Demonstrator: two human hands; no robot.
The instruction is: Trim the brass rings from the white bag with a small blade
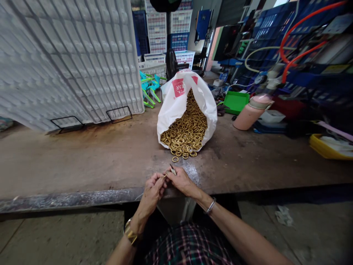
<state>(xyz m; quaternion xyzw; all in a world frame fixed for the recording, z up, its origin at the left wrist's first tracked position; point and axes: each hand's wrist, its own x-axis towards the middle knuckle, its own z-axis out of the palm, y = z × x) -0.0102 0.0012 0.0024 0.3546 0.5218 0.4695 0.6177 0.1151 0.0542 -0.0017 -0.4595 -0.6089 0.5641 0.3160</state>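
My left hand [154,186] is closed at the table's front edge, pinching a brass-coloured ring [164,176] between thumb and fingers. The fingers hide most of that ring. Right beside it, my right hand [182,181] is closed around a small pointed tool [173,169] with a pale body and a dark tip, which sticks up away from me; its exact kind is not clear. The two hands meet at the ring. Just beyond them, one loose ring [175,159] lies on the wood. A white plastic bag [171,106] lies with its mouth towards me, spilling many brass rings [190,129].
White ribbed plastic trays [82,55] stand upright in wire holders at the left. Turquoise and green clamp-like items [151,88] lie behind the bag. Rightward are a green tray [236,102], a pink bottle [249,114] and a yellow tray [328,149]. Orange hoses [286,44] hang above.
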